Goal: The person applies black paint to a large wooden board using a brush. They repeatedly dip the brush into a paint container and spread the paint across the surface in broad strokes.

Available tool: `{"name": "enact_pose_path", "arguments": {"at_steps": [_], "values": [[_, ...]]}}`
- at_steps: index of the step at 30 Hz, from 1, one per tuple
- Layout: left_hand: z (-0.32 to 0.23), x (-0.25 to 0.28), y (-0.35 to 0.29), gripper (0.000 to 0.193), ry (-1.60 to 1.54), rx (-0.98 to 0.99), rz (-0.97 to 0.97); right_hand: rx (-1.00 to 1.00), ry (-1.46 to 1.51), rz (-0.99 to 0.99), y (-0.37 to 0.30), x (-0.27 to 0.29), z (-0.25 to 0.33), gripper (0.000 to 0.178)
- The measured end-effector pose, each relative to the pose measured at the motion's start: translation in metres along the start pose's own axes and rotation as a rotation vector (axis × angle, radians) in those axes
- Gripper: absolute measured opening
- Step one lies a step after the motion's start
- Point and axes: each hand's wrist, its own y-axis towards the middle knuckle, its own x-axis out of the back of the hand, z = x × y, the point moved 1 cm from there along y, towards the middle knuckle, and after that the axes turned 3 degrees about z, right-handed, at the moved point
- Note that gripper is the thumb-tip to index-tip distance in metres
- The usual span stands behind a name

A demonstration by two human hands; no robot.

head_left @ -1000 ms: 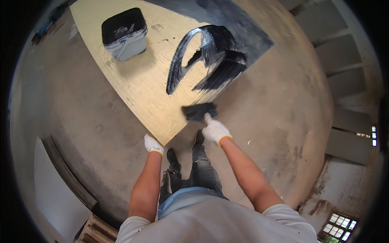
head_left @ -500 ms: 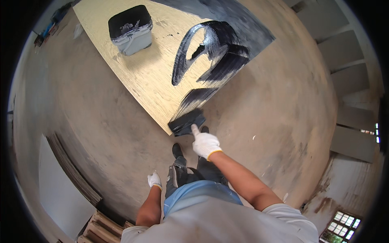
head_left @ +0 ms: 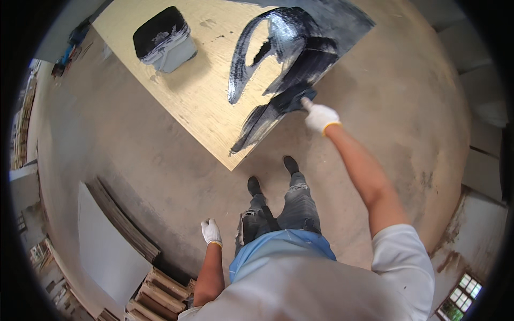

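My right hand (head_left: 322,116), in a white knitted glove with a yellow cuff, grips a wide flat spreader (head_left: 293,98) caked in black. The spreader's blade rests on the pale wooden board (head_left: 182,115) near its right edge. Wet black coating (head_left: 305,32) lies there in a thick loop and streaked bands. Farther left on the board stands a grey-white bucket (head_left: 179,53), its top and rim covered in black. Low beside my left leg hangs my left hand (head_left: 211,232), also gloved, its fingers loosely curled, nothing visible in them.
The board's near corner points toward my boots (head_left: 255,186) on the concrete floor (head_left: 134,144). At lower left leans a stack of grey panels (head_left: 107,246) beside brown bundled pieces (head_left: 158,291). More grey panels (head_left: 484,171) line the right side. Small tools (head_left: 67,56) lie at far left.
My right hand has swept the spreader away from the near corner, up and to the right along the board's edge. More black covers the edge. My head view has shifted, too.
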Motion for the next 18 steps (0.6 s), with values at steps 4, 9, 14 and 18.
{"name": "enact_pose_path", "arguments": {"at_steps": [4, 9, 14, 18], "values": [[-0.006, 0.001, -0.023, 0.045, 0.038, 0.042, -0.088, 0.175, -0.002, 0.018, -0.03, -0.047, 0.02, 0.068], [0.03, -0.023, -0.048, 0.044, 0.178, 0.199, -0.11, 0.271, -0.039, 0.325, -0.082, -0.08, 0.091, 0.078], [0.003, -0.058, -0.094, 0.046, 0.057, 0.096, -0.121, 0.113, 0.024, 0.095, -0.022, -0.039, -0.008, 0.075], [-0.035, -0.081, -0.128, 0.048, 0.171, 0.05, -0.121, 0.162, -0.021, 0.193, -0.02, -0.038, -0.014, 0.079]]}}
